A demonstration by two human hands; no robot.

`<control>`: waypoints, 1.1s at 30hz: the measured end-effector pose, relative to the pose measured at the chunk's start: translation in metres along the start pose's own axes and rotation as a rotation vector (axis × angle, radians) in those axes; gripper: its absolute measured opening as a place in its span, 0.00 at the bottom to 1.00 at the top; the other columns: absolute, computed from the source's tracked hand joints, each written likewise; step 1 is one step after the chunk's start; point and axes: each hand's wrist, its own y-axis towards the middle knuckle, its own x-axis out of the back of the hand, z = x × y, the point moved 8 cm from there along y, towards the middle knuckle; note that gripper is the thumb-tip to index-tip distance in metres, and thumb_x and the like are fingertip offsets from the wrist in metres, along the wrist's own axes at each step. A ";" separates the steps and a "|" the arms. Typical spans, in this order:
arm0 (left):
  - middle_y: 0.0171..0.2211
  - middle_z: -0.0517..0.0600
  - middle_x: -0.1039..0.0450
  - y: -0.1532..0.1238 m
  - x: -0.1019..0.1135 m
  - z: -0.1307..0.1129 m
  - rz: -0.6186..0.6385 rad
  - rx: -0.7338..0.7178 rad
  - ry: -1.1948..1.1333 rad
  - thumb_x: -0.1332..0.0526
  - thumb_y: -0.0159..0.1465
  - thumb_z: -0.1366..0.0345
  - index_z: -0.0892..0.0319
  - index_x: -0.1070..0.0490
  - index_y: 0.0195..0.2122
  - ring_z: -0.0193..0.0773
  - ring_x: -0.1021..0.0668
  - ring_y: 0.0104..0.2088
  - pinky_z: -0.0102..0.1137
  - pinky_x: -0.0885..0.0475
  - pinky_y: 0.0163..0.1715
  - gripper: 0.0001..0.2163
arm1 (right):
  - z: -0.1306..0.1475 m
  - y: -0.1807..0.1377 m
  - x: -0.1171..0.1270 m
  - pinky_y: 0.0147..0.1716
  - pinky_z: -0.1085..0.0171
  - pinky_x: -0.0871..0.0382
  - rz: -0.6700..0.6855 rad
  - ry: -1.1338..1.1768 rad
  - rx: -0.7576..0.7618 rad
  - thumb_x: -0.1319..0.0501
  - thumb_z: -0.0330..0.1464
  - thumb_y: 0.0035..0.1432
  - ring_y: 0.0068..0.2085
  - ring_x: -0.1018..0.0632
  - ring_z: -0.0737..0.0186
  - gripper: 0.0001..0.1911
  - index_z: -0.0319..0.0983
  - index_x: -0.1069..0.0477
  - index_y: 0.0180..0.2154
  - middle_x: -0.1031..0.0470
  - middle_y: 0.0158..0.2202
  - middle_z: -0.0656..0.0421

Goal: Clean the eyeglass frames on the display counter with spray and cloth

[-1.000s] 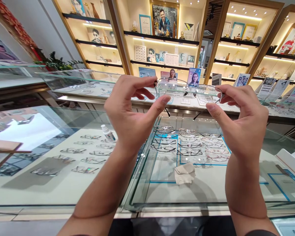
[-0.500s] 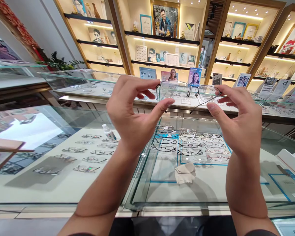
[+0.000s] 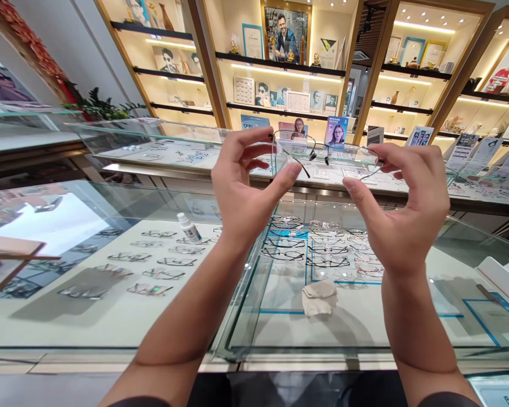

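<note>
A pair of thin dark-rimmed eyeglasses (image 3: 327,154) hangs in mid-air above the glass counter, held between my two hands. My left hand (image 3: 246,189) has its index fingertip at the left hinge, thumb apart below it. At the opposite hinge is my right hand (image 3: 405,212), its index finger on the frame corner and its thumb below the rim. Both temples fold partly inward, with one dark temple tip near my left thumb. Below, on the glass top, lies a crumpled beige cloth (image 3: 319,298).
A small white bottle (image 3: 189,229) stands on the left part of the glass display counter (image 3: 186,333). Rows of eyeglass frames (image 3: 327,262) lie beneath my hands. Behind is another glass case (image 3: 156,155), with lit shelves (image 3: 280,65) beyond. A white box (image 3: 503,277) sits at the right.
My left hand has shifted right, toward my right hand. The eyeglasses have turned: the left temple now slants inward, and the right temple shows less.
</note>
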 end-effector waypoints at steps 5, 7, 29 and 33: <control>0.52 0.50 0.22 -0.004 -0.004 0.012 0.021 0.035 0.017 0.25 0.57 0.41 0.44 0.30 0.54 0.48 0.18 0.51 0.41 0.21 0.43 0.28 | 0.007 -0.002 -0.005 0.55 0.34 0.25 -0.004 -0.048 0.048 0.32 0.41 0.64 0.55 0.23 0.39 0.15 0.52 0.23 0.52 0.24 0.48 0.51; 0.52 0.50 0.22 -0.004 -0.004 0.017 0.008 0.044 0.020 0.26 0.56 0.40 0.43 0.30 0.54 0.49 0.18 0.52 0.43 0.21 0.43 0.29 | 0.008 -0.002 -0.006 0.56 0.34 0.26 -0.002 -0.029 0.058 0.32 0.40 0.64 0.56 0.24 0.39 0.15 0.51 0.23 0.52 0.25 0.48 0.51; 0.51 0.51 0.26 -0.014 0.010 -0.004 -0.247 -0.181 0.172 0.24 0.57 0.44 0.45 0.31 0.56 0.53 0.19 0.53 0.48 0.22 0.47 0.30 | -0.022 -0.004 -0.028 0.47 0.51 0.23 0.091 0.156 -0.189 0.34 0.43 0.64 0.50 0.19 0.53 0.15 0.47 0.24 0.51 0.20 0.52 0.54; 0.54 0.52 0.25 -0.012 0.007 -0.005 -0.169 -0.205 0.154 0.26 0.59 0.43 0.46 0.32 0.58 0.55 0.20 0.58 0.51 0.22 0.50 0.30 | -0.034 -0.003 -0.032 0.44 0.54 0.23 0.139 0.177 -0.227 0.38 0.46 0.67 0.48 0.19 0.55 0.17 0.45 0.23 0.50 0.19 0.51 0.53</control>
